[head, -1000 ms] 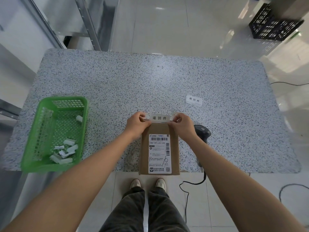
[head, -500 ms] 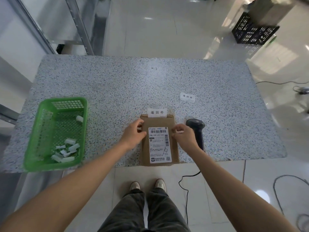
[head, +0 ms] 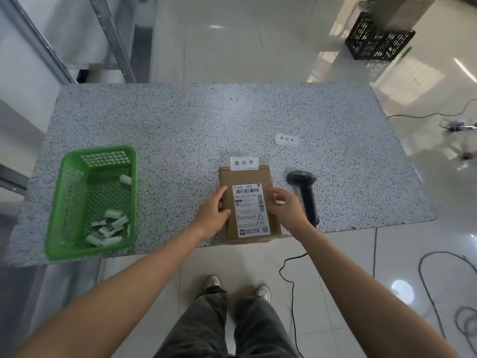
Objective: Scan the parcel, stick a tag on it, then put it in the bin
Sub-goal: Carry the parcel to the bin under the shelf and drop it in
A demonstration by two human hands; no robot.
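A flat brown cardboard parcel lies at the table's near edge, with a white shipping label facing up. A white tag with black characters sits at its far edge, sticking out over the table. My left hand rests against the parcel's left side, fingers curled on its edge. Over the right side hovers my right hand, fingers spread and holding nothing. A black handheld scanner lies just right of the parcel.
A green plastic basket with several small white paper scraps stands at the table's left. A second white tag lies further back on the speckled table. The scanner cable hangs to the floor. A black crate stands far right.
Both hands let go of the tag at the parcel's far edge and moved back toward me, along the parcel's two sides. The tag stays on the parcel.
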